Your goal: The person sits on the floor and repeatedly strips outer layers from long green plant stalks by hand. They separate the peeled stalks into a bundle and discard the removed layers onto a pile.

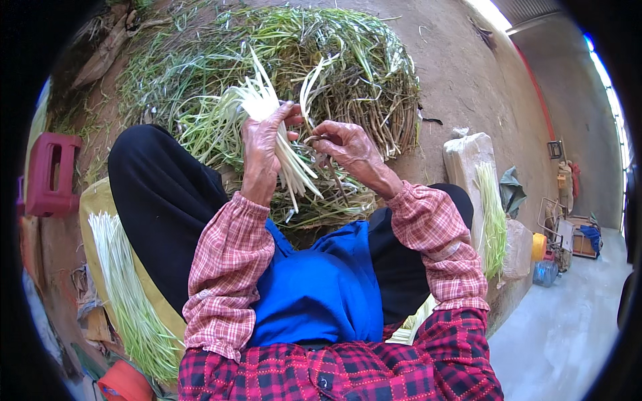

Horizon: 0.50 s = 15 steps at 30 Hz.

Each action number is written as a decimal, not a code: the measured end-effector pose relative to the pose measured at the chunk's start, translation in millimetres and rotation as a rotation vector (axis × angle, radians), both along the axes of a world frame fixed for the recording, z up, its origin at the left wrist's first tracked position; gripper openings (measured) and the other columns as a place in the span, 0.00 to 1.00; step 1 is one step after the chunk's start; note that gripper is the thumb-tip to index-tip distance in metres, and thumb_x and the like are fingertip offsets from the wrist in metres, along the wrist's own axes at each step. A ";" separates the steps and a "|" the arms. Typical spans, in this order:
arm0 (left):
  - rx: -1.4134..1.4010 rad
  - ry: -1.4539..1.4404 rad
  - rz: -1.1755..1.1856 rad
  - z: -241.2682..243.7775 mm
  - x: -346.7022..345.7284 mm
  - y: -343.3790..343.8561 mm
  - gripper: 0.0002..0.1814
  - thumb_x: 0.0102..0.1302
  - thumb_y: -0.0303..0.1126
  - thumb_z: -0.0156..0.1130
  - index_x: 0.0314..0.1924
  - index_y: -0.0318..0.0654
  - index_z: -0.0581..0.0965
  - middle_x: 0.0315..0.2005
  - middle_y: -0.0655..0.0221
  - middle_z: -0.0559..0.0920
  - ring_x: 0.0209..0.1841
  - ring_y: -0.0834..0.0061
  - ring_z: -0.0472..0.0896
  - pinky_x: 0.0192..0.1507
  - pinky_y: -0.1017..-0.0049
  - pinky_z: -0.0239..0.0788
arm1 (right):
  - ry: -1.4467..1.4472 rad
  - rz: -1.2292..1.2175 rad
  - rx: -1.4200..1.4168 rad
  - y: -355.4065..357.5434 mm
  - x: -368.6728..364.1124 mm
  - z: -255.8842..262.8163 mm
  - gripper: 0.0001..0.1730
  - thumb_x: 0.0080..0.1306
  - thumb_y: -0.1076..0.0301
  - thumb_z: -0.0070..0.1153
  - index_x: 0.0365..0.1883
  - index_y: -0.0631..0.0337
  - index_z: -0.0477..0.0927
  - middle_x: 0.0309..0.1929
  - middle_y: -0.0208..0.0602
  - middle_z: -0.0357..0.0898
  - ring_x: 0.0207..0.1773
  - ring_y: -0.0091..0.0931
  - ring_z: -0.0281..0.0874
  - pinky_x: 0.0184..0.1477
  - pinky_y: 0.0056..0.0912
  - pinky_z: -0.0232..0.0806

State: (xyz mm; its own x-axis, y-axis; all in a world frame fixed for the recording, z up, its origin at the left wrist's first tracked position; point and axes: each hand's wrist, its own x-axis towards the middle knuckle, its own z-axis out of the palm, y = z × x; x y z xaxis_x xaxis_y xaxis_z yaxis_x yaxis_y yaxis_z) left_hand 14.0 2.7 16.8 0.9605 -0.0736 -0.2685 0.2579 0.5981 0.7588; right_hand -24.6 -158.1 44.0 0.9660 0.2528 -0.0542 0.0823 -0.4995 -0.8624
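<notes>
My left hand grips a bundle of pale vegetable stalks. Their white ends fan out above the fist and the other ends slant down to the right. Close beside it, my right hand pinches a thin brownish strand between thumb and fingers. A pale shoot rises just above those fingertips; whether it joins the strand cannot be made out. Beyond and below both hands lies a large heap of green leaves and brown stems.
Sorted pale-green stalks lie on a yellow surface at left, near a maroon plastic crate. At right, another bunch leans along a wrapped block. A red-orange container sits lower left.
</notes>
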 end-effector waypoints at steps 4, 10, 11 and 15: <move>0.038 -0.021 0.003 1.5 -0.4 0.4 0.11 0.54 0.28 0.64 0.37 0.34 0.75 0.30 0.65 0.82 0.27 0.78 0.80 0.19 0.85 0.68 | 0.050 0.022 0.056 -0.9 4.0 -3.3 0.12 0.55 0.67 0.55 0.34 0.66 0.76 0.24 0.41 0.76 0.24 0.24 0.73 0.29 0.29 0.66; 0.128 -0.048 -0.013 1.1 0.2 0.3 0.11 0.51 0.26 0.66 0.35 0.35 0.75 0.26 0.69 0.80 0.23 0.84 0.76 0.17 0.87 0.66 | 0.066 0.098 0.120 1.2 8.0 1.9 0.12 0.55 0.68 0.54 0.33 0.70 0.76 0.22 0.39 0.75 0.24 0.22 0.73 0.29 0.26 0.66; 0.120 -0.048 -0.010 2.7 0.3 0.4 0.11 0.51 0.26 0.66 0.35 0.35 0.75 0.25 0.69 0.80 0.22 0.83 0.76 0.17 0.86 0.65 | 0.117 0.105 0.153 2.0 7.9 4.7 0.12 0.56 0.68 0.54 0.33 0.70 0.76 0.22 0.38 0.75 0.24 0.22 0.73 0.29 0.25 0.66; 0.071 -0.074 -0.016 0.7 -0.7 -1.2 0.11 0.50 0.24 0.66 0.33 0.34 0.75 0.24 0.68 0.80 0.21 0.83 0.76 0.17 0.86 0.64 | 0.338 0.093 0.218 0.5 9.7 18.7 0.14 0.60 0.65 0.50 0.39 0.65 0.75 0.27 0.28 0.77 0.27 0.14 0.73 0.27 0.15 0.63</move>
State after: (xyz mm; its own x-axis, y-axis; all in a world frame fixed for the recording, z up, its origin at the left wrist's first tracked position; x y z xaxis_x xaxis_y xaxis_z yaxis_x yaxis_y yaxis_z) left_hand 13.3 1.5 17.5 0.9768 -0.0720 -0.2017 0.2083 0.5382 0.8167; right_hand -14.8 -157.6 62.7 0.8753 0.3791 -0.3001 -0.1875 -0.3059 -0.9334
